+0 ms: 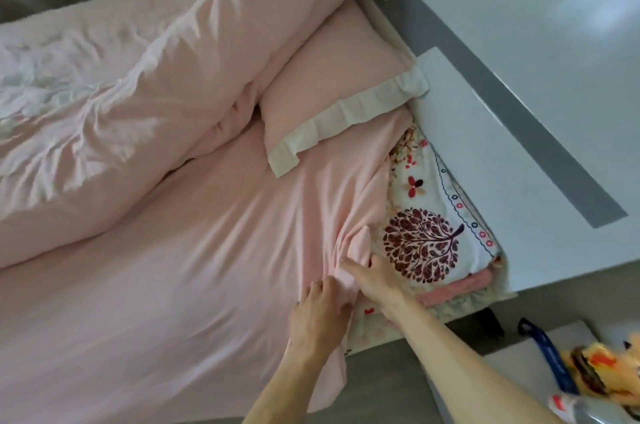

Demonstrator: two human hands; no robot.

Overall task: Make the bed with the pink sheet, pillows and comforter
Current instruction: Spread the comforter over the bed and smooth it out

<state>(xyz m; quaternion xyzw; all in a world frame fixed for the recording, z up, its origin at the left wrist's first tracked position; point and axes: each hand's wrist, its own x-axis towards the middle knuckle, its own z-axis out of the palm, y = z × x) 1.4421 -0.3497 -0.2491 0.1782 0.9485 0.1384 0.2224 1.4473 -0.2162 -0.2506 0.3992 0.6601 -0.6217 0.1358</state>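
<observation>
The pink sheet (180,267) covers most of the mattress and is bunched at the near right edge. My left hand (320,314) and my right hand (372,280) both pinch that bunched edge, close together. To the right of them the floral mattress cover (424,243) lies bare near the head corner. A pink pillow with a cream frill (332,101) lies at the head end. A second pink pillow (270,4) lies beyond it. The pink comforter (79,118) is heaped along the far side of the bed.
A white and grey headboard (485,153) runs along the right. A white bedside surface (568,364) at the lower right holds a blue strap and colourful items. Grey floor (381,389) shows below the bed edge. Grey curtain hangs at the top left.
</observation>
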